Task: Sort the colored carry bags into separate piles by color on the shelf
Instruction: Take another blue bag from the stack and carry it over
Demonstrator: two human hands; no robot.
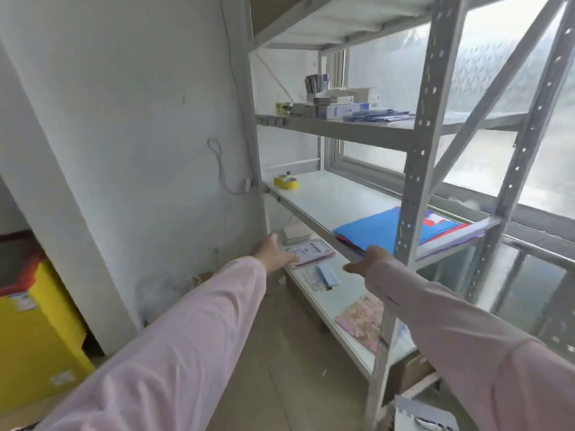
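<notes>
From the head view, the stack of carry bags (435, 236) lies flat on the middle shelf (326, 194) of a grey metal rack, at its right front end, partly behind the rack's front upright (417, 181). A blue bag (370, 228) is on top, and red and purple edges stick out below it and to the right.

Both arms reach forward in pale pink sleeves. The right hand (370, 258) is at the front lip of the middle shelf, just below the near corner of the blue bag. Its thumb sticks out to the left. Its fingers are hidden behind the back of the hand and the shelf edge, so I cannot tell whether it grips the bags or only touches the shelf.

The left hand (273, 251) is lower and further left, well apart from the bags. Its fingers are fairly straight and it holds nothing. The fingertips lie over the edge of a labelled packet (311, 251) on the lower shelf (348, 309), but I cannot tell whether they touch it.

A small blue packet (328, 275) and a pink patterned sheet (362, 321) also lie on that lower shelf. A roll of yellow tape (286, 181) sits at the far left of the middle shelf. The shelf above holds boxes (336, 108). A yellow box (34, 331) stands on the floor at left.
</notes>
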